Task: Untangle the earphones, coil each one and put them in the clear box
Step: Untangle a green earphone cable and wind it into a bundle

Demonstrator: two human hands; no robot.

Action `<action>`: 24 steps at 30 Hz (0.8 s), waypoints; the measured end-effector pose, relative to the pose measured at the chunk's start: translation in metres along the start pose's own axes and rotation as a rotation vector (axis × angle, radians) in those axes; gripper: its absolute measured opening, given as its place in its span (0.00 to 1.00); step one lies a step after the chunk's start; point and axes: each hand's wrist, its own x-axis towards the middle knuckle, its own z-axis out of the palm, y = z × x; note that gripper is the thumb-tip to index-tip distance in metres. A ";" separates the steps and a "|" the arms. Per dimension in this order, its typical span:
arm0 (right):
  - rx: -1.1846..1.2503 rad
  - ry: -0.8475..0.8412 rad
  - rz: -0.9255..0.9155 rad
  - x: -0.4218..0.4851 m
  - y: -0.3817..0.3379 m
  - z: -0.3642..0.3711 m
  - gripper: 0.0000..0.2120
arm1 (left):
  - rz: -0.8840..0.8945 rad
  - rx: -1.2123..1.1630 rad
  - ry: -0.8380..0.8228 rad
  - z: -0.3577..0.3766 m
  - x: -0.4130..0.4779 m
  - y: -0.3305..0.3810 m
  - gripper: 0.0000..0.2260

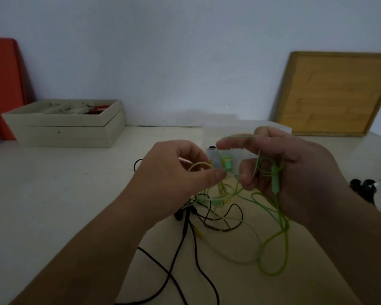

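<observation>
A tangle of earphones hangs between my hands above the white table (53, 194). My left hand (174, 175) pinches a pale yellow cord (199, 165) between thumb and fingers. My right hand (295, 170) holds loops of the green earphone cord (282, 221), whose green remote (275, 179) lies against the palm. A black earphone cord (185, 230) is knotted in with them and trails to the near edge. The clear box (246, 133) stands behind my hands, mostly hidden.
A beige tray box (64, 130) with small items sits at the back left, in front of a red board (2, 84). A wooden board (334, 93) leans on the wall at the right. Another black earphone bundle (363, 188) lies at the right.
</observation>
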 end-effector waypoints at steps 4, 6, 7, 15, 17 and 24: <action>-0.006 -0.053 0.007 -0.002 0.001 0.002 0.06 | -0.026 -0.097 -0.069 0.007 0.000 0.001 0.06; -0.007 -0.058 0.013 -0.002 0.001 0.002 0.06 | -0.076 -0.222 -0.102 0.009 0.001 0.000 0.06; -0.011 -0.056 0.016 -0.002 0.001 0.002 0.06 | -0.106 -0.288 -0.104 0.009 0.001 0.000 0.07; -0.043 -0.056 0.009 -0.001 0.002 0.001 0.05 | -0.150 -0.379 -0.204 0.013 -0.002 0.002 0.06; -0.050 -0.021 -0.011 0.000 0.001 -0.001 0.06 | -0.162 -0.330 -0.168 0.012 -0.001 0.000 0.03; 0.074 0.059 -0.045 0.001 -0.007 -0.006 0.07 | -0.137 -0.255 -0.137 -0.002 0.002 -0.003 0.08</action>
